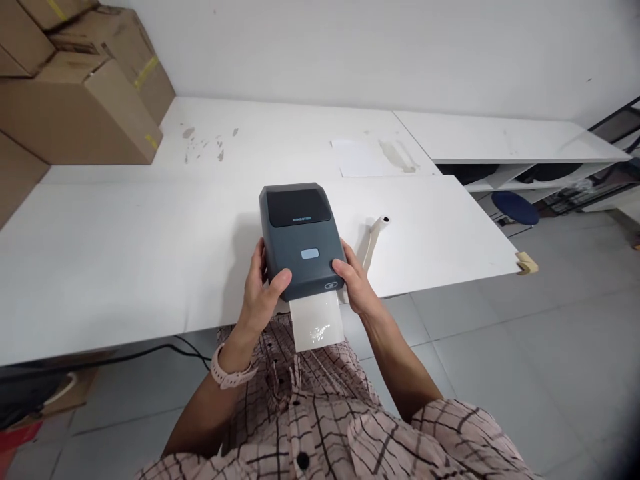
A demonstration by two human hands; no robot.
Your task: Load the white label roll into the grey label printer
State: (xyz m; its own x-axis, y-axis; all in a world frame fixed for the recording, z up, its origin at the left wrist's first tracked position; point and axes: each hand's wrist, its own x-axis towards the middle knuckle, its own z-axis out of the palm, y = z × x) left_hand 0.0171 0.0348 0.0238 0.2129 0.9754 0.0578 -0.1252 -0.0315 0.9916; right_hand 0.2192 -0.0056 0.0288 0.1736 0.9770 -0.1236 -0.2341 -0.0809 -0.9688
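Observation:
A dark grey-blue label printer (305, 240) with a black window and a pale button is held between my two hands at the table's front edge. My left hand (263, 293) grips its near left side, thumb on the top. On the near right corner, my right hand (355, 280) grips it the same way. A glossy white label (316, 323) sticks out of the printer's front and hangs over the edge. Just right of the printer, a narrow roll of white paper (376, 237) lies on the table, its lower end partly hidden by my right hand.
Cardboard boxes (110, 107) are stacked at the back left of the white table (125, 253). A white paper sheet (357, 159) lies toward the back. A blue stool (515, 207) stands to the right. A black cable (145, 353) runs below the front edge.

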